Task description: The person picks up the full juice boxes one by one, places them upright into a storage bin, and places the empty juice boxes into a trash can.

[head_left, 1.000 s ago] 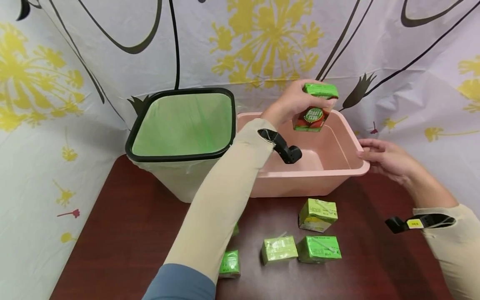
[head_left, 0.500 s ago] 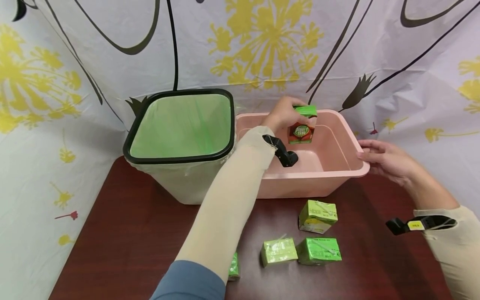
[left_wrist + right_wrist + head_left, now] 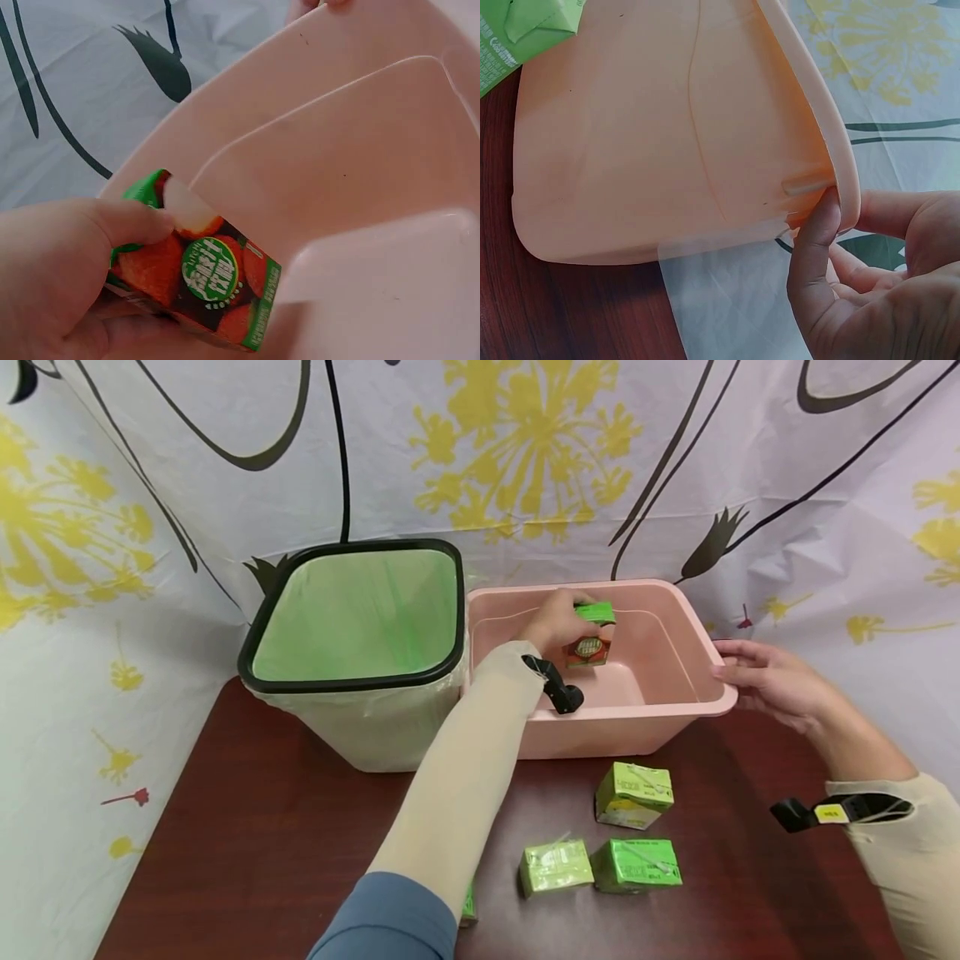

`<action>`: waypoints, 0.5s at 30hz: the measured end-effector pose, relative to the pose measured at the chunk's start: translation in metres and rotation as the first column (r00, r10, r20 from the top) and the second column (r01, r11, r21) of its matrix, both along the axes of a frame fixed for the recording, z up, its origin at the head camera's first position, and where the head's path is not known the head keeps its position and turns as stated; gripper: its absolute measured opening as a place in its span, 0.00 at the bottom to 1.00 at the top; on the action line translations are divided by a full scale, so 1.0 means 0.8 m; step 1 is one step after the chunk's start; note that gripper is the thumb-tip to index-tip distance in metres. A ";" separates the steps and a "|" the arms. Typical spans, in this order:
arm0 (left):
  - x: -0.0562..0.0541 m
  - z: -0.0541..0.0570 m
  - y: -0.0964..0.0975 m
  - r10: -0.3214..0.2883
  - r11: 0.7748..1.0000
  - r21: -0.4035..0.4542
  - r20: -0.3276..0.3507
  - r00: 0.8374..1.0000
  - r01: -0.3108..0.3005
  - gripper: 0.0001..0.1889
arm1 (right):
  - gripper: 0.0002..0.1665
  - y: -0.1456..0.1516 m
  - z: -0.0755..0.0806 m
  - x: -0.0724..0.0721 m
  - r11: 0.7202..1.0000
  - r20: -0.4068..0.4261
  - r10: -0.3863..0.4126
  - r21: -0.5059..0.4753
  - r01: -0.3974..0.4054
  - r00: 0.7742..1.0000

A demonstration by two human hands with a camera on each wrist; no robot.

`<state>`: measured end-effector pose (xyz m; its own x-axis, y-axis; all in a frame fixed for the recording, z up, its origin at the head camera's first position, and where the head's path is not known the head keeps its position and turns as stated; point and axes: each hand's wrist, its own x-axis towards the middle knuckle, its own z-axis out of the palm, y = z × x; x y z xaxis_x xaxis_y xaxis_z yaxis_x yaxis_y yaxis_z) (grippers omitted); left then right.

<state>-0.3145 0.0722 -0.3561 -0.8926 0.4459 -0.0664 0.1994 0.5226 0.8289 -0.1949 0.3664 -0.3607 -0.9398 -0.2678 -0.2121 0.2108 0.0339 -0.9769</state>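
My left hand [image 3: 558,620] is inside the pink bin [image 3: 626,711], gripping a litchi juice box [image 3: 588,650] with a green top and red fruit print. In the left wrist view the juice box [image 3: 214,274] is tilted, thumb across its front, above the bin's pale floor. At the bin's right end my right hand [image 3: 772,681] pinches the rim, which the right wrist view shows with the thumb [image 3: 814,247] on one side and fingers on the other. Whether the juice box touches the bin floor is hard to tell.
Left of the pink bin stands a taller black-rimmed bin [image 3: 352,681] with a clear liner. On the dark table in front sit a yellow-green carton [image 3: 633,795], a pale green carton [image 3: 556,867] and a bright green carton [image 3: 637,866]. My left sleeve partly hides another carton [image 3: 468,908].
My left hand has lowered the juice box from above the pink bin's back edge down into it, shifting slightly left. The right hand has stayed on the rim.
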 end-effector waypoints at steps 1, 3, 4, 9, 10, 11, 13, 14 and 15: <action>0.000 -0.002 0.000 -0.013 1.000 -0.012 0.007 1.000 0.013 0.24 | 0.18 0.000 0.000 0.000 1.000 -0.001 0.002 -0.004 -0.002 1.000; 0.001 -0.004 0.000 -0.035 0.998 -0.044 0.005 0.999 0.035 0.25 | 0.18 0.000 0.000 0.000 1.000 -0.005 0.006 -0.013 -0.006 1.000; 0.000 -0.005 0.000 -0.042 0.997 -0.059 0.002 0.999 0.042 0.24 | 0.19 0.000 0.000 0.000 1.000 -0.007 0.008 -0.020 -0.008 1.000; -0.001 -0.006 -0.001 -0.073 0.989 -0.132 0.011 0.997 0.074 0.24 | 0.19 0.000 -0.001 0.000 0.999 -0.012 0.011 -0.045 -0.012 1.000; 0.000 -0.006 -0.001 -0.082 0.985 -0.152 0.006 0.997 0.082 0.24 | 0.19 0.000 -0.001 0.000 0.999 -0.013 0.012 -0.046 -0.013 1.000; 0.000 -0.005 0.000 -0.092 0.980 -0.178 0.000 0.996 0.091 0.24 | 0.19 0.000 -0.002 0.001 0.999 -0.014 0.011 -0.047 -0.011 1.000; 0.000 -0.005 0.000 -0.116 0.967 -0.233 -0.025 0.993 0.108 0.23 | 0.19 0.000 -0.002 0.001 0.999 -0.015 0.009 -0.045 -0.009 1.000; 0.000 -0.006 0.001 -0.127 0.959 -0.259 -0.038 0.991 0.113 0.22 | 0.19 0.000 -0.002 0.001 0.999 -0.015 0.008 -0.042 -0.009 1.000; 0.001 -0.006 0.001 -0.133 0.952 -0.283 -0.048 0.990 0.114 0.22 | 0.19 0.000 -0.002 0.001 0.999 -0.015 0.008 -0.042 -0.008 1.000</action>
